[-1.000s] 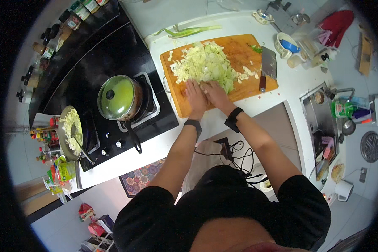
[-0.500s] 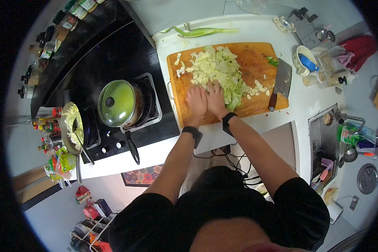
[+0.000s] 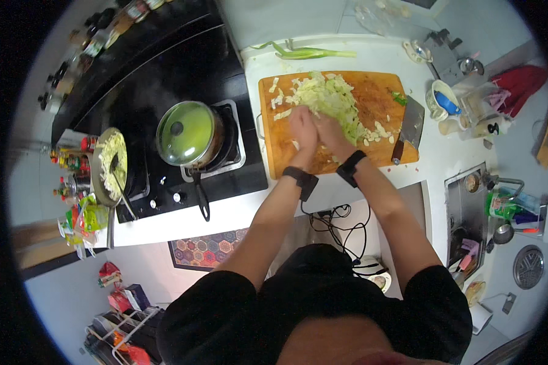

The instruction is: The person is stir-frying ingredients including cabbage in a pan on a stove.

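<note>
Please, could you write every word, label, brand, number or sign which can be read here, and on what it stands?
No text can be read for certain.
Spice jars: labels too small and blurred.
Green bottle by the sink: label too small to read.
Yellow-green packet at the left: print blurred.

- Fairly bright, even light fell on the white counter (image 3: 435, 152), while the black stove (image 3: 182, 70) looked dark.
- Small white glare spots marked the glass lid (image 3: 195, 135).
- Blur softened the left hand (image 3: 303, 129), right hand (image 3: 333, 132) and spice jars (image 3: 95, 45).
- Fisheye distortion curved straight edges; blackness, fringed blue lower left, ringed the view.
</note>
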`<state>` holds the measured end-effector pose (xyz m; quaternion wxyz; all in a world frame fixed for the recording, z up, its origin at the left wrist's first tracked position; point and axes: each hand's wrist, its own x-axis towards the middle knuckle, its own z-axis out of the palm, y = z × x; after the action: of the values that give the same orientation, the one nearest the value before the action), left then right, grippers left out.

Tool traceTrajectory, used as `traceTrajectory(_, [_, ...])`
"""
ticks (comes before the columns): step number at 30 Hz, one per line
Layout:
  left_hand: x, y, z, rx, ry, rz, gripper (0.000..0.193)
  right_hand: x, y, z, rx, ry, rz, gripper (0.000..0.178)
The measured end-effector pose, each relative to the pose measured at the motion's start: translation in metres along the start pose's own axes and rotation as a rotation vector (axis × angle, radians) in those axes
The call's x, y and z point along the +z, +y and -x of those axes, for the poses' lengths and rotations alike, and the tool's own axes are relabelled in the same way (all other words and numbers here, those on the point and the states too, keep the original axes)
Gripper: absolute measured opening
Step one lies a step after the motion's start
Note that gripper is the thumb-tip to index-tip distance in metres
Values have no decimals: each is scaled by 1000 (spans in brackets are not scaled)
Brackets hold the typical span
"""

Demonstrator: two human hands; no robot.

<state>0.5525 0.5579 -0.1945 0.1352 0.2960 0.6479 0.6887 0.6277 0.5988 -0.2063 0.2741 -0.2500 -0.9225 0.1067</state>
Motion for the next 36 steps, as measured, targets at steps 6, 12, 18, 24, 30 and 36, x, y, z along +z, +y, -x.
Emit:
traceTrajectory(6, [-3,95,2,142,38,76,17,-105,-38,-24,-70,-67,249,15])
traceTrajectory(12, [-74,193,10,237,122,200,17,-169,-137,-49,-248,95,276,23])
traceTrajectory(18, [-206,229,-3,237,51,497,12,-172,-291,-82,-413,123,355,22])
traceTrajectory(24, [-404,229,-67,319,139,440,15,-82,-456,-152,-557,231,211,12])
traceTrajectory(30, [-572,207,-154,244,149,338,20,24,-583,-235,-569,177,20,15])
traceTrajectory(36, [-665,72,-262,222,75,-24,30,162,-621,-282,-348,13,-34,42])
